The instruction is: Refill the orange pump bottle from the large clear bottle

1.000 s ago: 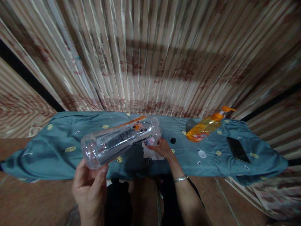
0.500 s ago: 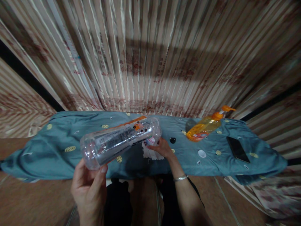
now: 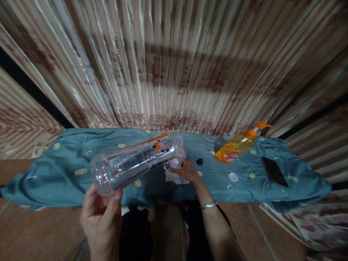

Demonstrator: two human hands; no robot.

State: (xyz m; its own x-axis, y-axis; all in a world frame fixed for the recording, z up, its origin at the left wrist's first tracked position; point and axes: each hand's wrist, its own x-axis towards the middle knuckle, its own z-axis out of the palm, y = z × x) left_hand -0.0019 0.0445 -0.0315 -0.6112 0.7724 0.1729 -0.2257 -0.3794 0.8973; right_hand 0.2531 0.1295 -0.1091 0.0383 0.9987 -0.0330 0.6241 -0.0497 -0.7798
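Observation:
A large clear plastic bottle (image 3: 127, 163) with a silver and orange printed label lies tilted above the cloth, its neck end up and to the right. My left hand (image 3: 104, 217) grips its base from below, fingers and thumb closed around it. At the neck end, my right hand (image 3: 187, 171) pinches a white wrapper (image 3: 178, 177) with a jagged edge and some coloured print. The wrapper is close to the neck; I cannot tell whether they touch. Part of the right hand's fingers is hidden behind the wrapper and bottle.
A teal patterned cloth (image 3: 62, 156) covers the narrow table. Right of my right hand are a small black cap (image 3: 199, 161), a white disc (image 3: 233, 177), an orange pump bottle (image 3: 235, 146) leaning right and a dark phone (image 3: 274, 172). A striped curtain (image 3: 174, 72) hangs behind.
The base of the bottle and my left hand have shifted slightly left. My right hand and the wrapper stay nearly in place.

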